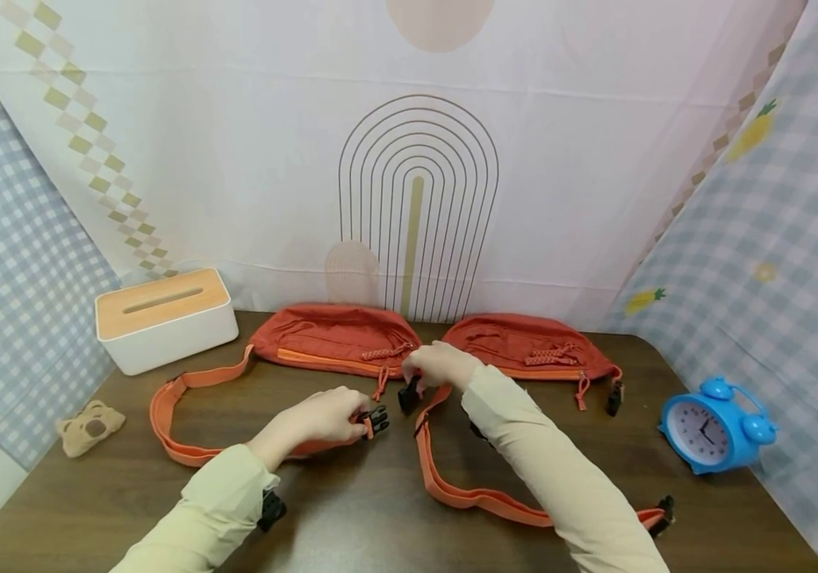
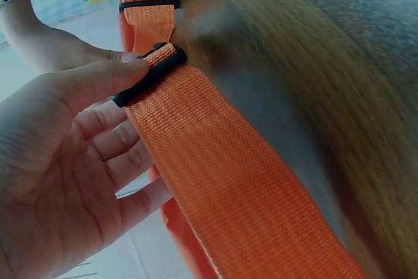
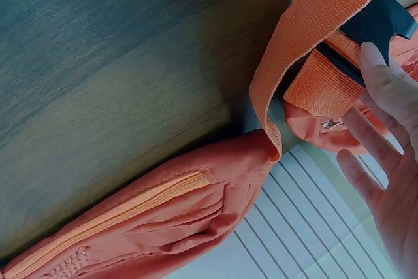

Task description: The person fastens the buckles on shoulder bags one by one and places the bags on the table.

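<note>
Two red waist bags lie side by side at the back of the table, a left bag (image 1: 330,338) and a right bag (image 1: 509,342). My left hand (image 1: 326,415) pinches a black pronged buckle (image 1: 378,419) at the end of the left bag's orange strap (image 2: 215,155). Between thumb and fingers, my right hand (image 1: 441,366) pinches a black socket buckle (image 1: 409,395) on a short orange webbing tab (image 3: 323,86), near where the bags meet. The two buckles are a short gap apart, prongs facing right. The right bag's strap (image 1: 452,495) curves below the right forearm.
A black buckle (image 1: 615,396) hangs at the right bag's outer end, another buckle (image 1: 663,516) at its strap's end. A tissue box (image 1: 173,338) and a plush bear head (image 1: 90,427) sit left; a blue alarm clock (image 1: 717,427) stands right. Curtains enclose the table.
</note>
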Motion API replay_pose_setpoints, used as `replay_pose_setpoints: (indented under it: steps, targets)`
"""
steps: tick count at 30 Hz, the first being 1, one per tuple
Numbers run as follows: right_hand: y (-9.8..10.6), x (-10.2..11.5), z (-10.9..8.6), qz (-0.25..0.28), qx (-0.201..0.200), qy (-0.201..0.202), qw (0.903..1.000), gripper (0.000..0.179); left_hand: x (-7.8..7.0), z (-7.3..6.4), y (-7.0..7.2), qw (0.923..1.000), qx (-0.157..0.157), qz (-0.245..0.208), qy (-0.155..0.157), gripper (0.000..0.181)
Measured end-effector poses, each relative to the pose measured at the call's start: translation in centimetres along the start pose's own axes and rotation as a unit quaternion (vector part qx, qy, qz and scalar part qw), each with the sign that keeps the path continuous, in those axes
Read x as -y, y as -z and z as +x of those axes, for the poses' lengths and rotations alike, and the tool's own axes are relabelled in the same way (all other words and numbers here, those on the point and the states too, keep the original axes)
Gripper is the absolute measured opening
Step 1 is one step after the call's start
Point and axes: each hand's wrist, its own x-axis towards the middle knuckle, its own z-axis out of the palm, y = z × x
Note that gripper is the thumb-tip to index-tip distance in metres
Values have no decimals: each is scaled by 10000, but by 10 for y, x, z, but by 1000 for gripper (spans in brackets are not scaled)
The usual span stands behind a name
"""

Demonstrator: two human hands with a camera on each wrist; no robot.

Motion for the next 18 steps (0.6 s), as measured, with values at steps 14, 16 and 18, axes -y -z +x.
replay_pose_setpoints:
  steps: [14,16,18]
  targets:
    - [1,1,-2,-23,-35,-96,9999,13,-4,19,-2,9999,-41,84,59,13]
    - [1,1,-1,-48,-13,-99,9999,14,-4,21,-3,9999,-35,100,83,11]
    - [1,1,-1,-66,0,-98,9999,14,-4,22,-3,9999,-33,108,105,11]
